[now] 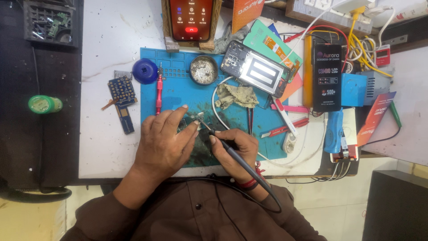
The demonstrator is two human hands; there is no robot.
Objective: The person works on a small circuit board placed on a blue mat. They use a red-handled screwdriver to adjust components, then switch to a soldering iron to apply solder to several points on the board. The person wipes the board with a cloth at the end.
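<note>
My right hand grips a black soldering iron like a pen, its metal tip touching a small part on the blue work mat. My left hand lies flat beside it, fingertips pressing down on a small green circuit board at the tip. The iron's black cable runs back over my brown sleeve. Much of the board is hidden under my left fingers.
On the mat: a red screwdriver, blue round cap, metal tin, dirty cloth, opened phone, red tweezers. A lit phone stands at the back. Blue circuit board at left; boxes and cables at right.
</note>
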